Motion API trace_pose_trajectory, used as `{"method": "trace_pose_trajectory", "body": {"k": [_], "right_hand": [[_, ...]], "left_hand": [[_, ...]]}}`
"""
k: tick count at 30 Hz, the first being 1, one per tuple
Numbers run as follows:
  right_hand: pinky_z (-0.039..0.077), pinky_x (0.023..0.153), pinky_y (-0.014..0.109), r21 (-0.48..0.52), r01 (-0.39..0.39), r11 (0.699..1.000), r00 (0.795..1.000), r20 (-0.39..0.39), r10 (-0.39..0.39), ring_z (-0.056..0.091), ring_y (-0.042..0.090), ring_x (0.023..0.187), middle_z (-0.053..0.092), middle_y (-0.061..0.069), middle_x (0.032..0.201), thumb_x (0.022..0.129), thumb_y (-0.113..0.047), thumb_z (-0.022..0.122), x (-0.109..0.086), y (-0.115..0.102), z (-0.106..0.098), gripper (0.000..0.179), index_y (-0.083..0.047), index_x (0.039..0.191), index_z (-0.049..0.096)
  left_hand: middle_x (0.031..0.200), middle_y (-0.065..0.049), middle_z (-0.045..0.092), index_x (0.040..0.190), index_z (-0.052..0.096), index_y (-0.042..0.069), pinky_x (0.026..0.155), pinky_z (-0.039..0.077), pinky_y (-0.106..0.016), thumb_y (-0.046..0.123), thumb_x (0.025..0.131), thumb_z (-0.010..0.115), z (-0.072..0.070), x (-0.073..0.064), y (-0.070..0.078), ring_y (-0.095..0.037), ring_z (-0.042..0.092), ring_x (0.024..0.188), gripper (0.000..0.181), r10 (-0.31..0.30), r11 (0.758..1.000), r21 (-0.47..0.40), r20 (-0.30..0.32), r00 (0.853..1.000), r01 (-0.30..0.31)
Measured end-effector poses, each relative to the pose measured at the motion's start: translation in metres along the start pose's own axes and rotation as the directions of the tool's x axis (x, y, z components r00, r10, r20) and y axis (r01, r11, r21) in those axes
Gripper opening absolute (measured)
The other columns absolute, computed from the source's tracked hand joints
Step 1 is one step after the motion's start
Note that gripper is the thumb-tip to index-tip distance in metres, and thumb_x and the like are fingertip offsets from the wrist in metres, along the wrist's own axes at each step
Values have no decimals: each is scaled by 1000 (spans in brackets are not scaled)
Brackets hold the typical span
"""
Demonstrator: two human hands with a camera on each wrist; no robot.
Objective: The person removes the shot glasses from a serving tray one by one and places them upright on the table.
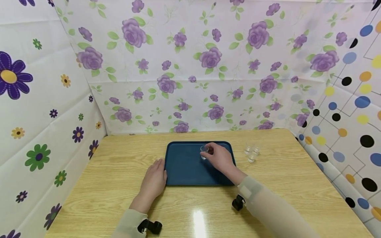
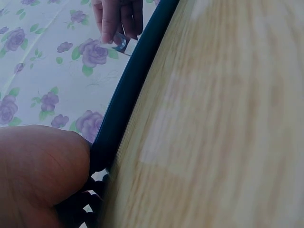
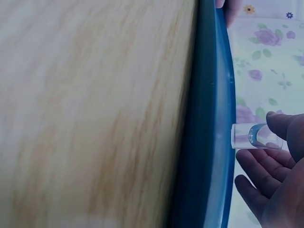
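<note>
A dark blue rectangular tray [image 1: 187, 165] lies on the table. My right hand [image 1: 221, 158] is over its right half, thumb and fingers pinching a small clear shot glass [image 1: 203, 150]. In the right wrist view the shot glass [image 3: 256, 136] shows between thumb and fingers, its thick base toward the tray [image 3: 213, 118]; whether it touches the tray's surface is hidden by the rim. Against the tray's left edge lies my left hand [image 1: 153, 178], its fingers fairly straight and pointing away from me. The left wrist view shows that hand [image 2: 42, 171] beside the tray's rim [image 2: 126, 99].
Several more clear shot glasses [image 1: 252, 153] stand grouped on the wooden table [image 1: 119, 158], right of the tray. Behind the table hangs a flowered cloth [image 1: 190, 82], with patterned cloths at both sides too. Each sleeve carries a black wrist camera [image 1: 149, 227].
</note>
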State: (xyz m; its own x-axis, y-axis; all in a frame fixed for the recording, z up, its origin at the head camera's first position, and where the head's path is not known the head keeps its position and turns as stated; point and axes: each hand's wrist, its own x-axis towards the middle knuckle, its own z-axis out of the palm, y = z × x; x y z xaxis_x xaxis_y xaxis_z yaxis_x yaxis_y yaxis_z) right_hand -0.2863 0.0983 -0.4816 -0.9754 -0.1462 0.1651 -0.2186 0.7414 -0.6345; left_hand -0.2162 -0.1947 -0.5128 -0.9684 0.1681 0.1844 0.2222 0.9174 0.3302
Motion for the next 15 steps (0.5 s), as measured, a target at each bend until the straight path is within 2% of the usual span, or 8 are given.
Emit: {"method": "trace_pose_trajectory", "body": {"k": [15], "right_hand": [[64,89,49,26,12,1000,1000,-11,-12,75,23,107,78,1,113,105,-41,79,-30,12,-47,36,-15,129,75]], "left_hand": [[163,-33,49,157,49,-15,129,35,-61,9,113,59,0,0,-1,-47,42,156,51,6,1000,2,-1,1000,-6]]}}
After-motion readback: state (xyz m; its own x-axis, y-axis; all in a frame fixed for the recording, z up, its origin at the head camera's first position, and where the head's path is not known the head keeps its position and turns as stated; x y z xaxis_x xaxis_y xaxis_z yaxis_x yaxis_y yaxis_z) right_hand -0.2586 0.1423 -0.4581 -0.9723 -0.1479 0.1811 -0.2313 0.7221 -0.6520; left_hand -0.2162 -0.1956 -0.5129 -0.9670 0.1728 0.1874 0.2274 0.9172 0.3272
